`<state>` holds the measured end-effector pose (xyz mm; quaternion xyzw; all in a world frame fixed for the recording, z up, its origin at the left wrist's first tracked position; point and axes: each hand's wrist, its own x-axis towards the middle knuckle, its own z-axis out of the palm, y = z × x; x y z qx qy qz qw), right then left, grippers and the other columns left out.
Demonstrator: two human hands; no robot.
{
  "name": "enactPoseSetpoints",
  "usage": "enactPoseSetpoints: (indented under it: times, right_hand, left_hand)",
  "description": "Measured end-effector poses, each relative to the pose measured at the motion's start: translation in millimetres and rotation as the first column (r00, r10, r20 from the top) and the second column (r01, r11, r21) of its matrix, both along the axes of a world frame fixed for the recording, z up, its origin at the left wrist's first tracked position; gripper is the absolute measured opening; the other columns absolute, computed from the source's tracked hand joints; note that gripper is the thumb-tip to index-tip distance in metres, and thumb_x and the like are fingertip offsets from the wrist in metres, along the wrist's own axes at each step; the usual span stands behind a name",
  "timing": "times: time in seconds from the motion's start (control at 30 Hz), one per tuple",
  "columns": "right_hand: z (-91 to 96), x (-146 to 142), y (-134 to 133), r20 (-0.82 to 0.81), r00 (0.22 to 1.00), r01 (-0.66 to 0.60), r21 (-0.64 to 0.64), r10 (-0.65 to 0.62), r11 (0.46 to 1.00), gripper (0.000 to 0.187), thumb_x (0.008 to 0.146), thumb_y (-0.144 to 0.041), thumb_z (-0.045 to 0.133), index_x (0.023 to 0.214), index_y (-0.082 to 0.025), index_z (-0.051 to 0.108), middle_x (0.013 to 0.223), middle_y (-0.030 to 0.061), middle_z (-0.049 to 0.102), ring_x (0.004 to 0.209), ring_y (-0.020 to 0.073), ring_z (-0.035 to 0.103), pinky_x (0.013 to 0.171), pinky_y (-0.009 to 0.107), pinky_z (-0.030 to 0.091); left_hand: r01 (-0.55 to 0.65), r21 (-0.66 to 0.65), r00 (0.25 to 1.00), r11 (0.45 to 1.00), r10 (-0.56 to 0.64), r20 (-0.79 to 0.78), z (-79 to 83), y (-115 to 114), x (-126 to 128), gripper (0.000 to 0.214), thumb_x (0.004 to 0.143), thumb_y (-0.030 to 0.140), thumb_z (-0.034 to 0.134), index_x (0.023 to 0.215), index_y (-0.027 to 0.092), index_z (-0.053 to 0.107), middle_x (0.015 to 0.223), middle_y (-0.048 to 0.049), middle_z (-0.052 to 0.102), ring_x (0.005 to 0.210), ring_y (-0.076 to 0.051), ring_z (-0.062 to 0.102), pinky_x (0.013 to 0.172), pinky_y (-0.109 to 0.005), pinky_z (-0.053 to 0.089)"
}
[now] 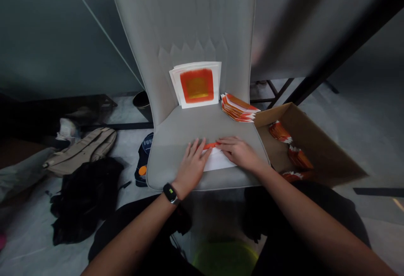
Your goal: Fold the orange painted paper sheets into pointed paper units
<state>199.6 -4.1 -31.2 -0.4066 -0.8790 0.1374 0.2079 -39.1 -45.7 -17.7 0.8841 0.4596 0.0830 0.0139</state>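
On the grey chair seat (176, 128) lies a white sheet of paper (219, 161), its far edge folded over into an orange strip. My left hand (193, 164) rests on the sheet's left side with its fingers stretched out flat and the thumb near the orange fold. At the fold's right end, my right hand (238, 152) has its fingers and thumb closed together on the paper. Against the chair back lean several white sheets (197, 84) printed with an orange and gold square. A pile of folded orange and white papers (239, 107) sits at the seat's right edge.
Right of the chair stands an open cardboard box (322, 149) holding several folded orange bundles. On the floor to the left are a beige backpack (85, 149), a black cloth heap (86, 200) and a dark bag (143, 164). A dark bin (142, 104) stands behind them.
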Motion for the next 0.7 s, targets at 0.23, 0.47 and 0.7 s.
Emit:
enactPoseSetpoints:
  times: [0.23, 0.47, 0.7]
  right_hand:
    - [-6.4, 1, -13, -0.016, 1.000, 0.003, 0.026, -0.002, 1.000, 0.034, 0.099, -0.018, 0.053, 0.127, -0.020, 0.072, 0.137, 0.0090, 0.068, 0.135, 0.0237, 0.058, 0.116, 0.048, 0.042]
    - [1.8, 0, -23, 0.002, 1.000, -0.002, 0.022, 0.002, 1.000, 0.036, 0.098, -0.024, 0.056, 0.130, -0.015, 0.070, 0.144, 0.0129, 0.062, 0.139, 0.0256, 0.053, 0.121, 0.049, 0.038]
    - [-2.6, 5, -17, -0.043, 0.996, 0.074, -0.014, -0.075, 0.997, 0.032, 0.104, -0.028, 0.050, 0.124, -0.019, 0.073, 0.136, 0.0104, 0.068, 0.135, 0.0265, 0.058, 0.119, 0.053, 0.040]
  left_hand:
    - [0.046, -0.114, 0.995, 0.992, -0.036, 0.089, -11.9, 6, -9, 0.053, 0.097, 0.002, 0.041, 0.148, 0.015, 0.049, 0.160, -0.0172, 0.042, 0.154, -0.029, 0.030, 0.124, -0.056, 0.030]
    - [0.108, -0.162, 0.984, 0.981, -0.082, 0.161, -7.5, 12, -19, 0.045, 0.108, 0.030, 0.041, 0.149, 0.015, 0.048, 0.163, -0.0162, 0.037, 0.154, -0.027, 0.029, 0.125, -0.054, 0.028]
    - [0.131, -0.147, 0.969, 0.981, -0.095, 0.227, -6.7, 15, -24, 0.037, 0.107, 0.031, 0.045, 0.136, 0.019, 0.063, 0.157, -0.0129, 0.047, 0.149, -0.026, 0.041, 0.124, -0.053, 0.034]
